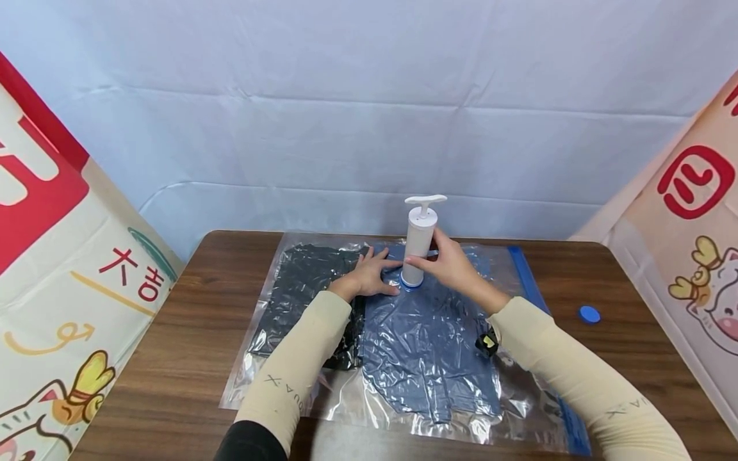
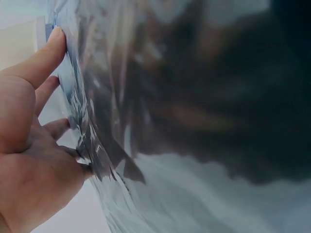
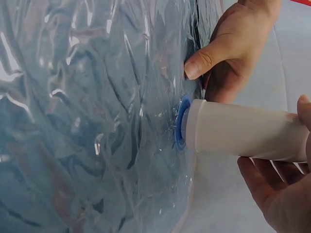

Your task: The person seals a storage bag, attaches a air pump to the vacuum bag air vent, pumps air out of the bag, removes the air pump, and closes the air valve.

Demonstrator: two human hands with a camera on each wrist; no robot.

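A white hand pump (image 1: 419, 246) stands upright with its T-shaped handle (image 1: 425, 200) on top, low against its body. Its base meets the blue valve ring (image 3: 180, 124) of a clear plastic storage bag (image 1: 352, 406). Inside the bag lie blue folded cloth (image 1: 426, 346) and black folded cloth (image 1: 308, 282), the film wrinkled over them. My right hand (image 1: 452, 261) grips the pump's barrel, thumb on the near side. Just left of the pump, my left hand (image 1: 369, 276) rests on the bag with fingers spread, its thumb close to the valve.
A round blue cap (image 1: 589, 314) lies on the brown wooden table (image 1: 167, 358), right of the bag. Blue strip (image 1: 527, 275) runs along the bag's right edge. Behind the table hangs a pale cloth (image 1: 346, 128), with printed banners (image 1: 81, 256) at the sides.
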